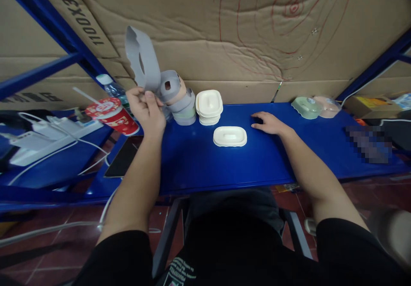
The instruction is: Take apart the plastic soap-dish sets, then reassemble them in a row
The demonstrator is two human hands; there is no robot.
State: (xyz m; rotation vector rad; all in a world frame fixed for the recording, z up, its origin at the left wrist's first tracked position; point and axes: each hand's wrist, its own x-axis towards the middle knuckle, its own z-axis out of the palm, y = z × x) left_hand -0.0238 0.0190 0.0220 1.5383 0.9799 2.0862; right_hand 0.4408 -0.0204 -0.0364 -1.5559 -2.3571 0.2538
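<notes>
My left hand (pixel 147 110) is raised at the left and pinches the lower edge of a thin grey plastic shell (pixel 148 61) with a slot-like opening and a wavy rim. Just right of it stands a leaning stack of similar grey shells (pixel 184 106), with a peach and a pale green one among them. Beside this is a stack of cream lids (pixel 209 104). One more cream lid (pixel 230 136) lies alone on the blue table, its raised bar upward. Resting on the tabletop right of that lid, my right hand (pixel 269 123) holds nothing, fingers apart.
At the left stand a red paper cup (pixel 120 119) with a straw, a plastic bottle (pixel 112 89) and white power strips (pixel 48 138). A dark flat panel (pixel 123 159) lies near my left forearm. Green (pixel 306 107) and peach (pixel 327 107) containers sit back right. Cardboard (pixel 192 20) walls the rear.
</notes>
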